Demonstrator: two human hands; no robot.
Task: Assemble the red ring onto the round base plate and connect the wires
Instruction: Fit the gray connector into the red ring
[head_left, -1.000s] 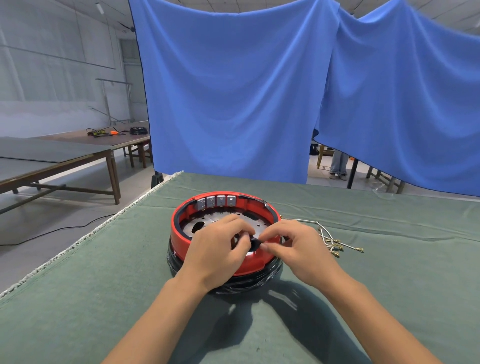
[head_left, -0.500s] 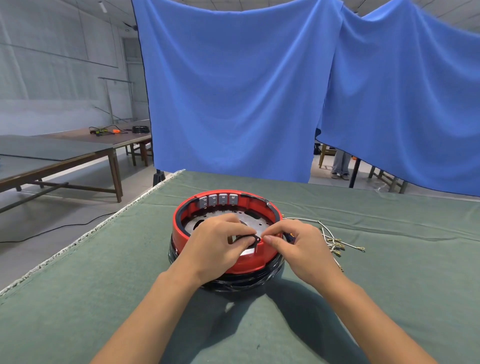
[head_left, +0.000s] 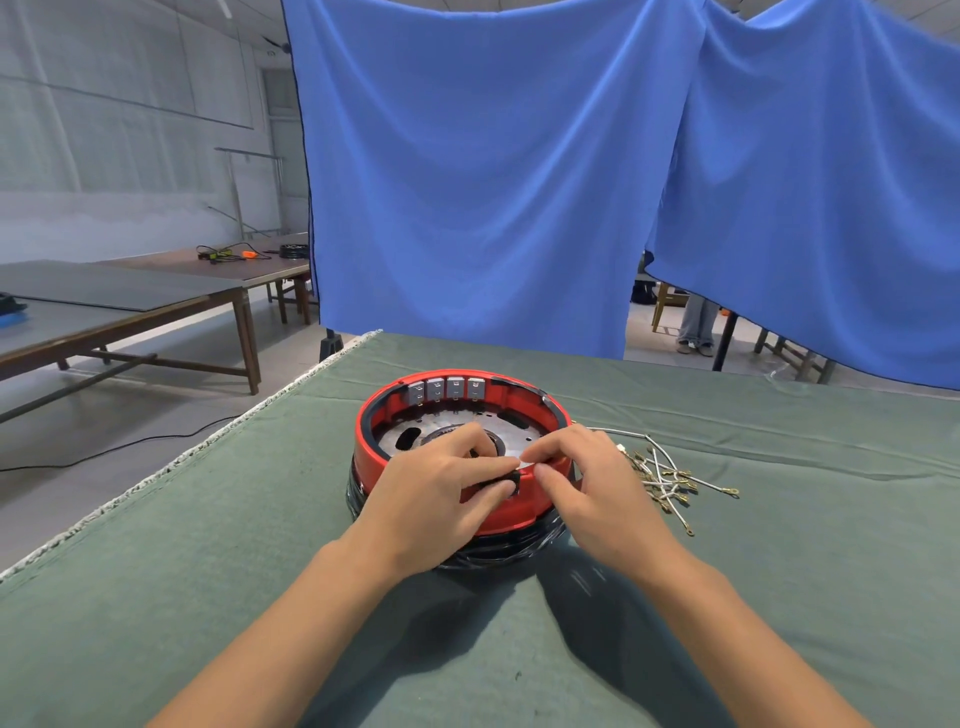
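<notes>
Both hands have shifted nearer; left hand (head_left: 436, 499) and right hand (head_left: 597, 483) pinch black part (head_left: 511, 480).

No text, label, brand, number or sign is showing clearly enough to read. The red ring (head_left: 415, 415) is bearing no legible marking, and the small black part (head_left: 506, 480) pinched between the fingers (head_left: 493, 491) of both hands is showing none either.
</notes>
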